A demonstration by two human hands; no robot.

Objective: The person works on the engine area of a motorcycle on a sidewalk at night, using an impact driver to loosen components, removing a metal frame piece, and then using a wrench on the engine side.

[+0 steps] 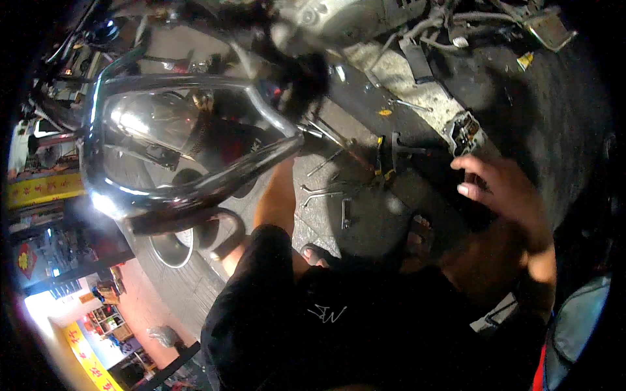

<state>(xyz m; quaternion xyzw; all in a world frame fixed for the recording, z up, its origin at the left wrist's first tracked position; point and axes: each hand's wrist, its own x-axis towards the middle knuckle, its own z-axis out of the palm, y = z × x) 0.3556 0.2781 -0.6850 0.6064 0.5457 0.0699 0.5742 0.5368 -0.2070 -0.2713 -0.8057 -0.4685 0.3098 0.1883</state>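
Observation:
My left forearm (pixel 274 195) reaches up beneath a curved chrome tubular frame (pixel 104 163), whose lower tube and dark parts hide the hand. A socket tool (pixel 309 131) lies near where it disappears. My right hand (pixel 489 186) is raised at the right, fingers loosely bent and apart with nothing visible in them, just below a metal engine part (pixel 462 133) on a long pale casing (pixel 424 101). Between my hands, several wrenches (pixel 319 192), a black-and-yellow handled tool (pixel 381 156) and a hammer-like tool (pixel 404 148) lie on the floor.
A metal bowl (pixel 171 257) sits on the floor at left, beside my legs. Dark vehicle parts and hoses (pixel 443 23) crowd the upper edge. A lit shop space with shelves (pixel 107 322) and yellow banners (pixel 45 188) shows at left. A rounded grey object (pixel 580 326) stands at lower right.

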